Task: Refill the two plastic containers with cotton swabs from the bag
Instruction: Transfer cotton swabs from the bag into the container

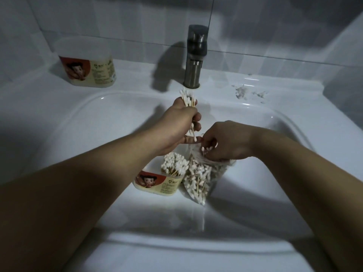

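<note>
The white sink (255, 193) fills most of what I can see, a glossy basin with a flat ledge round it and a brushed metal tap (194, 61) standing at twelve o'clock. On the ledge at ten o'clock sits one plastic container (86, 61), cloudy white, with nothing showing above its rim from here. The second container (157, 185) stands down in the basin near the middle, packed with upright swabs, wooden stems below and white heads crowded above the rim. Both tubs carry the same label: a red-orange panel with a cartoon child, then a cream panel of small print that I cannot read. Touching the second container at its three o'clock is the clear bag (200, 177), standing on its tapered bottom and stuffed with jumbled swabs. Both bare forearms reach in from six o'clock. The left hand (176, 126) hovers above the container, fingers clamped round a bundle (188, 97) whose heads stick up toward the tap, while one finger stretches out flat toward three o'clock. The right hand (225, 142) bends down at the wrist over the bag's open mouth, fingers curled together on a few swabs (206, 149). White flecks (243, 92) lie on the ledge at two o'clock.
</note>
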